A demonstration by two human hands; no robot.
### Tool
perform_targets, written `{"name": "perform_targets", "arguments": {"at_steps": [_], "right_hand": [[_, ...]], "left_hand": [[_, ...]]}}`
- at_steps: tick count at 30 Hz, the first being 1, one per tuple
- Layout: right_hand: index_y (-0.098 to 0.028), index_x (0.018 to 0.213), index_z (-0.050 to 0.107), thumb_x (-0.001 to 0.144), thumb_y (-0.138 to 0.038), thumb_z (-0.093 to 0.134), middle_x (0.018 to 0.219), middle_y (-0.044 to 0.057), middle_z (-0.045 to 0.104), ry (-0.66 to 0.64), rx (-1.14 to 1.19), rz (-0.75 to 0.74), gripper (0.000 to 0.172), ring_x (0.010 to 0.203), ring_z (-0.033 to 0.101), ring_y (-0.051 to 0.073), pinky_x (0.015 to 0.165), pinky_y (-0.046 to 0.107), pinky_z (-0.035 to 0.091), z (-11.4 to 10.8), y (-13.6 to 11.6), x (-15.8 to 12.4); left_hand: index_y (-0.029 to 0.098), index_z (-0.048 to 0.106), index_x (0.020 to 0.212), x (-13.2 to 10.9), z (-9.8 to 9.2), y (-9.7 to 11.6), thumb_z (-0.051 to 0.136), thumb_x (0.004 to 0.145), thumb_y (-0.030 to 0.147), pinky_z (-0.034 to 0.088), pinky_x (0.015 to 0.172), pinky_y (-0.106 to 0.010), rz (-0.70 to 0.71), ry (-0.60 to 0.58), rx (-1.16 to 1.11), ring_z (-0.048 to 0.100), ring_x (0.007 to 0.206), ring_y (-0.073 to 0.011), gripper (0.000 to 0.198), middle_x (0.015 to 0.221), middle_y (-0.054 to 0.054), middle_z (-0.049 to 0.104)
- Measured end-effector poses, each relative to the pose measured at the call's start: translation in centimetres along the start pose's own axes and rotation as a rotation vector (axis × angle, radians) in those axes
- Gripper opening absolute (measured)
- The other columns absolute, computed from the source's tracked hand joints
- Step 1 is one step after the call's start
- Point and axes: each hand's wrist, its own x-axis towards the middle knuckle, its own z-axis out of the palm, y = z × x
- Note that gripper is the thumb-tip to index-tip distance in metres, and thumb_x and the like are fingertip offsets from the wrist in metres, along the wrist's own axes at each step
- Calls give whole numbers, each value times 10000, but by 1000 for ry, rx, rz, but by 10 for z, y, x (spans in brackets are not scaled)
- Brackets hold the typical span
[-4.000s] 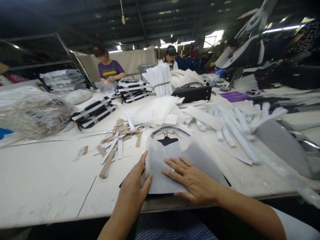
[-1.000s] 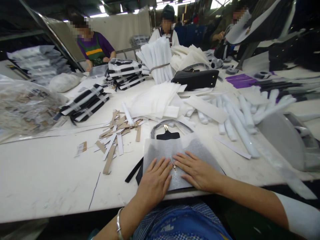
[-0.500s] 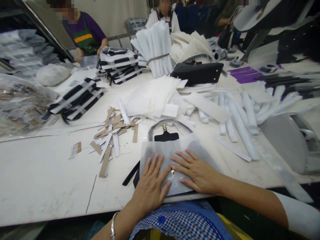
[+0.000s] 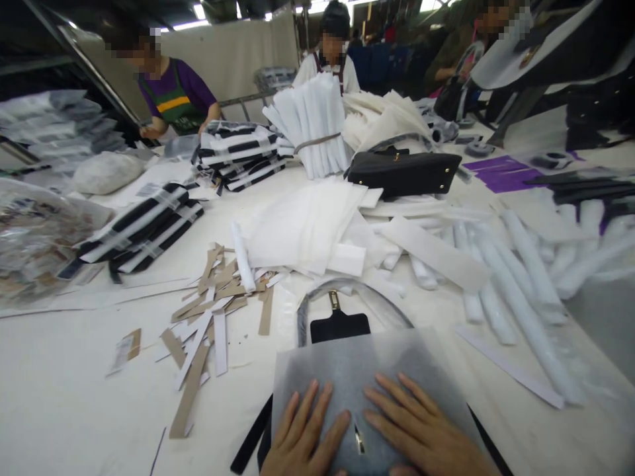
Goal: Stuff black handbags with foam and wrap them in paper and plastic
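Observation:
A thin translucent white sheet (image 4: 347, 363) covers the front of a black handbag (image 4: 252, 436) lying at the table's near edge. My left hand (image 4: 310, 433) rests flat on the left part of the sheet, fingers spread. On the right part lies my right hand (image 4: 421, 426), also flat with fingers apart. Between them a gold metal clasp (image 4: 359, 441) shows at a slit in the sheet. Beyond the sheet's far edge, the bag's black flap tab (image 4: 340, 324) with gold hardware sticks out, inside a handle (image 4: 302, 317) wrapped in clear plastic. The lower bag is cut off by the frame.
Left of the bag lie scattered brown and white strips (image 4: 218, 307). Behind it are white sheets (image 4: 302, 228), with white padded rolls (image 4: 526, 317) to the right. A second black handbag (image 4: 401, 175) stands farther back. Co-workers (image 4: 178, 92) are across the table.
The view has tilted up, so the bag and both hands sit lower in the picture. Both hands remain flat on the sheet, with a wider gap between them.

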Motion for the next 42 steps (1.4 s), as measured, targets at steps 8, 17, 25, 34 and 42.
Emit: {"name": "perform_targets", "arguments": {"at_steps": [8,17,25,34,42], "right_hand": [[-245,1518,391,1012,-145,372,1445,37,540,-21,61,157,517,1374,469,176,1061,291,505,-16,10,-7],[-131,1433,508,1015,-231,443,1410,113,576,-70,-72,243,434,1288,547,278,1052,467,506,-33,31,32],[-178,1223,649,1065,-342,329,1134,44,710,-33,-41,325,393,1052,627,212,1122,451,316,-43,29,50],[-200,1050,654,1033,-415,396,970,75,689,-71,203,267,336,902,631,215,898,376,492,-73,47,70],[-201,1089,636,1015,-284,438,849,63,695,-145,201,300,226,714,635,181,646,299,480,-66,53,63]], "left_hand": [[282,654,1246,19,-14,-34,325,1036,285,402,1083,-232,107,-125,-55,611,1171,-122,390,1272,53,689],[154,676,1148,70,-14,-44,342,1037,308,588,850,-299,-79,-122,-126,695,1032,-178,384,1176,-27,736],[147,640,1204,63,-9,-45,397,1004,496,500,979,-378,-154,-158,-93,657,1083,-203,469,1186,-28,726],[160,620,1101,71,-34,-62,369,994,526,502,841,-345,-113,-138,-315,654,795,-184,457,907,-24,730],[209,552,974,68,-19,-64,407,1015,340,425,545,-318,-200,-213,-464,544,598,-183,201,689,9,601]]}}
